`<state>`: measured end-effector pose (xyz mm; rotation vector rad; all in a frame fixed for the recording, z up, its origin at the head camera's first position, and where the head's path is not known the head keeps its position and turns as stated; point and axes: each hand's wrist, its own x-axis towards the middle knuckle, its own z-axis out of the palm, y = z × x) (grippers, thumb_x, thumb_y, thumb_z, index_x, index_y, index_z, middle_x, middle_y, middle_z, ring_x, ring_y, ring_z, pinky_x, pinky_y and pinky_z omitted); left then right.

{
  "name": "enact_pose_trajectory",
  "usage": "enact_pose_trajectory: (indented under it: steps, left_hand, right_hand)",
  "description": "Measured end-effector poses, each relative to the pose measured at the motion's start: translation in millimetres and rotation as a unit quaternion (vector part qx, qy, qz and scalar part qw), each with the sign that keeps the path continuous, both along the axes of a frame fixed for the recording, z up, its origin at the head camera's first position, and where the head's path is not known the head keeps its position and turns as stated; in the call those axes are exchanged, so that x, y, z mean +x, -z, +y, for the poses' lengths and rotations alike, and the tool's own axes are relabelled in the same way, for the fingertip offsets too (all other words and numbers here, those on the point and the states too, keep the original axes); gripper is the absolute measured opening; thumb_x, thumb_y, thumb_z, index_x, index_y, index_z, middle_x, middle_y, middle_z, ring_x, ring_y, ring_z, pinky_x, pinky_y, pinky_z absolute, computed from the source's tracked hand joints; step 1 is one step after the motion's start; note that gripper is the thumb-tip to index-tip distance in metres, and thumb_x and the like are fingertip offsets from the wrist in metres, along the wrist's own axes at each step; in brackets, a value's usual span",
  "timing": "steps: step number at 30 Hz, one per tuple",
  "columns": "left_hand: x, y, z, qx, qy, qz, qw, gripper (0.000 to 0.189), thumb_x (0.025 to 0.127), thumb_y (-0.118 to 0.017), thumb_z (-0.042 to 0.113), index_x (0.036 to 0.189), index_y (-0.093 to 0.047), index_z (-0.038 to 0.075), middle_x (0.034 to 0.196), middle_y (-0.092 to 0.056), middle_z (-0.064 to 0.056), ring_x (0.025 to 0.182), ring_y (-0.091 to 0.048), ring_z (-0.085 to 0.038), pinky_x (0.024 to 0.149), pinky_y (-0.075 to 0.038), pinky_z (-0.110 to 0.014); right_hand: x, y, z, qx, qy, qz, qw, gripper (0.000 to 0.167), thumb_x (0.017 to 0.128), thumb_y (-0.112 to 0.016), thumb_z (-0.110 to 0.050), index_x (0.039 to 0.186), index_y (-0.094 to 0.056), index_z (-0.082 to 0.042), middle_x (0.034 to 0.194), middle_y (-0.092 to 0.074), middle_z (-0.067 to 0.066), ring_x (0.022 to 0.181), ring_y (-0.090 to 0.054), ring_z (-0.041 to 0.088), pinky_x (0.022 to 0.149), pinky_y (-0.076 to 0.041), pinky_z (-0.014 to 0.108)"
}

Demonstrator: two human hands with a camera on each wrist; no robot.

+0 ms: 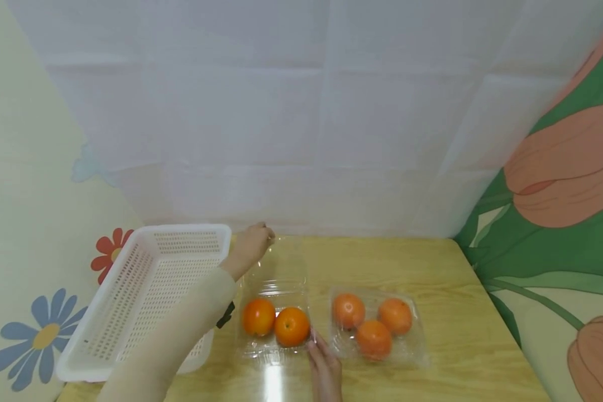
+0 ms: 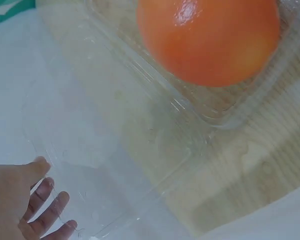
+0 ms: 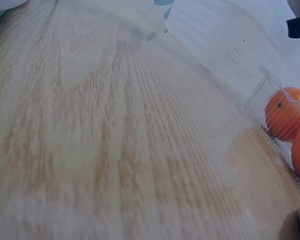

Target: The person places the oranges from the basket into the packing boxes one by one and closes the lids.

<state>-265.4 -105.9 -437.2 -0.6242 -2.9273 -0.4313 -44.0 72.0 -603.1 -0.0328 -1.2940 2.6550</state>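
Observation:
A hinged clear plastic box [image 1: 253, 352] lies open on the table, with two round, glossy orange fruits [image 1: 292, 326] in its base. Its clear lid [image 1: 281, 262] is folded back toward the white backdrop. My left hand [image 1: 253, 244] reaches to the lid's far left part; in the left wrist view, the thumb and fingers of that hand [image 2: 25, 200] pinch the lid's edge. At the near right corner of the base, my right hand [image 1: 325, 368] holds the side with thumb and fingertips. Only a sliver of it shows in the right wrist view.
Left of the box stands a white perforated basket [image 1: 146, 312], partly behind my left sleeve. A second clear plastic box [image 1: 414, 349] with three orange fruits [image 1: 374, 339] sits to the right. The white backdrop [image 1: 291, 139] hangs behind the wooden table [image 1: 472, 346].

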Motion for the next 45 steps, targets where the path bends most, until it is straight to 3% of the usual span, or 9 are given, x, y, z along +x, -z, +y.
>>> enact_pose_trajectory:
  steps: [5,9,15,21,25,32,38,45]
  left_hand:
    - [12.1,-8.4,-1.9,0.001,0.022,0.025,0.9995,0.015,0.093,-0.071,0.018,0.104,-0.074,0.008,0.092,-0.064,-0.005,0.084,-0.064,-0.023,0.069,-0.057,-0.036]
    - [27.2,-18.0,-3.8,0.005,0.039,0.034,0.9987,0.015,0.091,-0.072,0.020,0.102,-0.074,0.009,0.097,-0.070,-0.004,0.086,-0.066,-0.023,0.072,-0.057,-0.037]
    - [65.1,-29.5,-7.1,0.010,0.060,0.024,0.9979,0.014,0.089,-0.075,0.021,0.099,-0.072,0.013,0.093,-0.073,-0.003,0.082,-0.068,-0.022,0.068,-0.056,-0.037]
    - [107.0,-27.1,-6.4,0.008,0.100,0.035,0.9944,0.022,0.085,-0.078,0.016,0.106,-0.070,0.011,0.102,-0.072,-0.004,0.092,-0.068,-0.023,0.080,-0.057,-0.037]
    - [126.8,-19.3,-6.7,-0.012,0.117,0.063,0.9910,0.029,0.083,-0.080,0.016,0.110,-0.070,0.009,0.103,-0.070,-0.004,0.090,-0.067,-0.021,0.077,-0.058,-0.034]
    - [150.7,2.2,-6.8,-0.016,0.156,0.121,0.9802,0.024,0.081,-0.080,0.015,0.103,-0.074,0.007,0.103,-0.071,-0.006,0.092,-0.067,-0.021,0.083,-0.057,-0.035]
    - [162.8,26.0,-5.3,0.010,0.173,0.133,0.9760,0.033,0.080,-0.082,0.017,0.108,-0.073,0.004,0.108,-0.070,-0.010,0.098,-0.068,-0.026,0.086,-0.057,-0.038]
    - [171.3,46.6,-7.0,0.012,0.176,0.137,0.9747,0.039,0.080,-0.081,0.021,0.113,-0.071,0.005,0.115,-0.068,-0.011,0.100,-0.067,-0.024,0.086,-0.057,-0.037]
  right_hand:
    - [-0.2,2.4,-1,-0.008,-0.005,0.027,0.9996,0.028,0.097,-0.060,-0.004,0.122,-0.069,-0.012,0.123,-0.066,-0.007,0.114,-0.059,0.001,0.096,-0.046,0.016]
    - [2.2,-8.6,-3,0.005,0.000,-0.021,0.9998,0.029,0.097,-0.056,0.000,0.120,-0.069,-0.013,0.121,-0.066,-0.010,0.113,-0.058,-0.001,0.097,-0.045,0.016]
    - [2.3,-10.2,-4,0.006,0.001,-0.040,0.9992,0.030,0.098,-0.053,0.002,0.119,-0.069,-0.013,0.121,-0.067,-0.011,0.113,-0.059,0.000,0.098,-0.045,0.016]
    - [1.8,-10.8,-4,0.019,0.000,-0.047,0.9987,0.035,0.098,-0.052,0.003,0.132,-0.051,0.011,0.123,-0.065,-0.010,0.114,-0.059,0.001,0.099,-0.044,0.017]
    - [2.2,-13.4,-4,0.015,0.002,-0.055,0.9984,0.037,0.099,-0.052,0.002,0.132,-0.046,0.016,0.125,-0.065,-0.008,0.114,-0.059,0.001,0.099,-0.044,0.017]
    - [1.4,-12.4,-1,0.001,-0.005,-0.050,0.9987,0.031,0.100,-0.049,0.002,0.122,-0.067,-0.009,0.124,-0.066,-0.008,0.115,-0.059,0.002,0.100,-0.044,0.018]
    - [0.1,-13.2,1,-0.012,-0.004,-0.058,0.9982,0.027,0.101,-0.050,-0.002,0.118,-0.069,-0.009,0.120,-0.067,-0.007,0.114,-0.060,0.003,0.100,-0.044,0.019]
    - [-0.8,-11.0,5,-0.028,-0.012,-0.019,0.9993,0.028,0.104,-0.045,-0.003,0.113,-0.070,-0.013,0.113,-0.069,-0.008,0.111,-0.061,0.004,0.100,-0.045,0.019]
